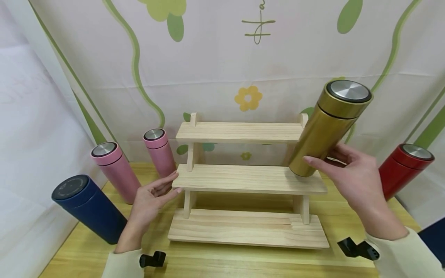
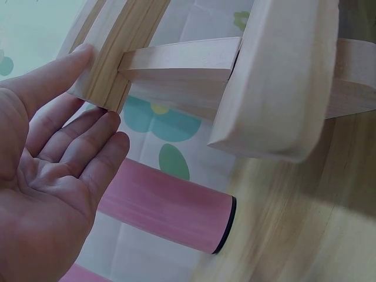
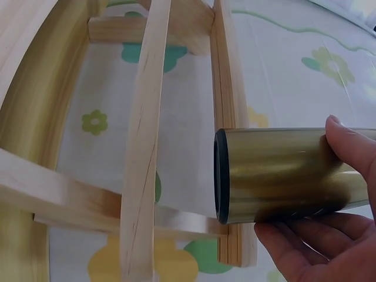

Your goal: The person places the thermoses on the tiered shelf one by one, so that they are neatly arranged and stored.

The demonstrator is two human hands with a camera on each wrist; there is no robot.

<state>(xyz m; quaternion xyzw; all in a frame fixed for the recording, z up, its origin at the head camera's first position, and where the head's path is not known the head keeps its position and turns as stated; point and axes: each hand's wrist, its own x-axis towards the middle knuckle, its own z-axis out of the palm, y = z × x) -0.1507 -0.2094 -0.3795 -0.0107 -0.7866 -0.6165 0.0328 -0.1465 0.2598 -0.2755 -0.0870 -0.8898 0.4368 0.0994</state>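
My right hand [image 1: 358,181] grips a gold thermos bottle [image 1: 323,129] with a silver-topped lid. The bottle leans, lid up and to the right. Its base appears in front of the right end of a three-tier wooden display stand [image 1: 240,177]; in the right wrist view the gold bottle [image 3: 282,173] has its dark base about level with the top tier, seemingly off the wood. At the stand's left side, my left hand [image 1: 147,204] pinches the end of the middle shelf. Thumb and fingertips of the left hand [image 2: 59,170] lie on either side of that plank end.
Left of the stand are two pink thermos bottles [image 1: 116,173] and a dark blue one [image 1: 94,210]. A red bottle [image 1: 399,170] stands at the right, partly behind my right arm. A dark blue object [image 1: 434,239] shows at the right edge. Behind hangs a patterned curtain [image 1: 208,61].
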